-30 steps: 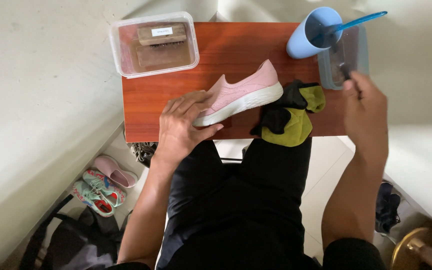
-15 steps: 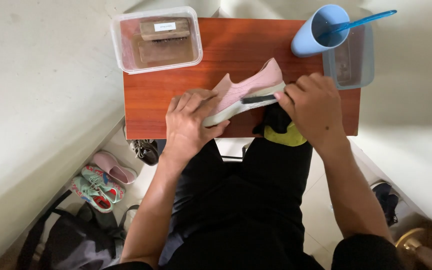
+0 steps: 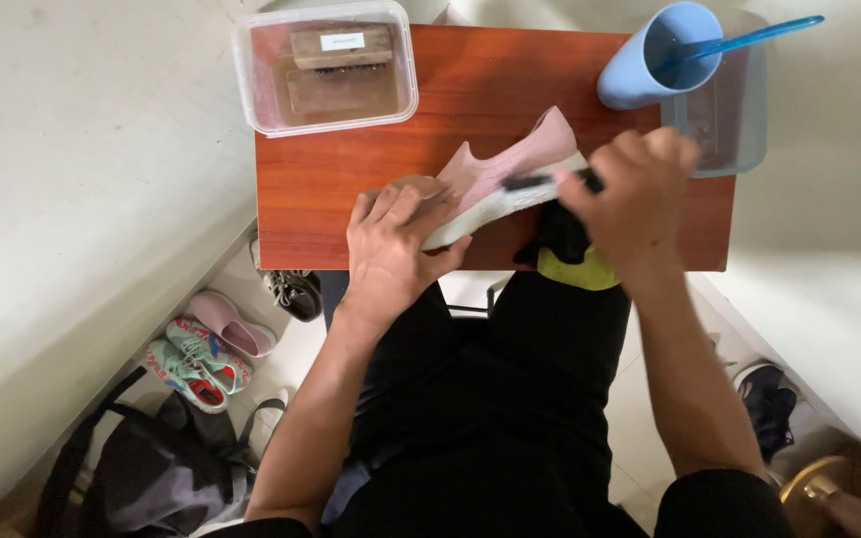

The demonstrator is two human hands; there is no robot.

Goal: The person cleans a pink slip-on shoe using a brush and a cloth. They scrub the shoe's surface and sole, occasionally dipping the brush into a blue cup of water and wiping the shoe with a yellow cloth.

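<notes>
A pink slip-on shoe (image 3: pixel 510 164) with a white sole lies tilted on a reddish wooden table (image 3: pixel 470 90). My left hand (image 3: pixel 396 244) grips its toe end and holds it up off the table. My right hand (image 3: pixel 635 194) is closed on a small dark brush (image 3: pixel 540 182) pressed against the white sole. A black and yellow cloth (image 3: pixel 570 254) lies under my right hand at the table's near edge.
A clear lidded box (image 3: pixel 326 65) with wooden brushes sits at the table's far left. A blue cup (image 3: pixel 650 60) holding a blue-handled tool stands beside a clear container (image 3: pixel 734 120) at far right. Shoes (image 3: pixel 201 349) and a dark bag (image 3: pixel 142 468) lie on the floor, left.
My right hand came from the container at the right with the small brush and now presses it on the shoe's sole. My left hand has tilted the shoe up.
</notes>
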